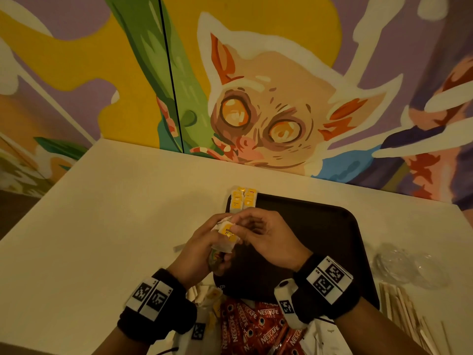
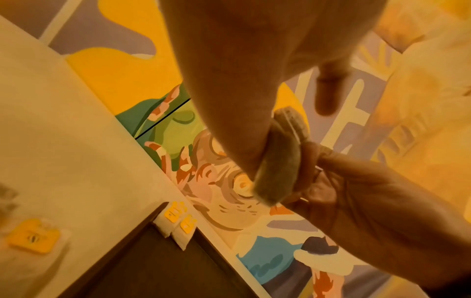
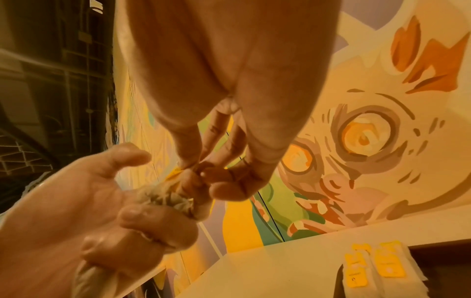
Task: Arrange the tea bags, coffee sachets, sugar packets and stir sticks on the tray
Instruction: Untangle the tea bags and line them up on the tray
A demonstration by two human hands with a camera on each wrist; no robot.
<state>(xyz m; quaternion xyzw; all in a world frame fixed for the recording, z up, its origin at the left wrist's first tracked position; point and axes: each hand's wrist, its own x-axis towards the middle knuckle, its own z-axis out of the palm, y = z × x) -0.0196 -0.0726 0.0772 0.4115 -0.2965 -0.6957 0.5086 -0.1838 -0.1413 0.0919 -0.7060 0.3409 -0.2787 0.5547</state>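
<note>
From the head view, both hands meet at the centre of the frame, above the near left part of the dark tray. The left hand curls round a small bunch of tea bags, and the right hand pinches the yellow tag of the top one with thumb and forefinger. Just above them in the frame, two rows of tea bags already laid sit at the tray's upper left corner, long axes pointing away from the person. So the next bag has only a short way to go, up the frame from the fingers, and the right hand looks better placed to carry it. Coffee sachets are heaped at the bottom of the frame, and stir sticks at the lower right.

In the left wrist view, the left hand's fingers close on the bunch at the centre, with the laid rows lower down, at the tray's corner.

The right wrist view shows the right hand's fingertips narrowed on a tag at the centre, with the left hand gripping the crumpled bunch at the lower left. The laid rows lie at the lower right.
</note>
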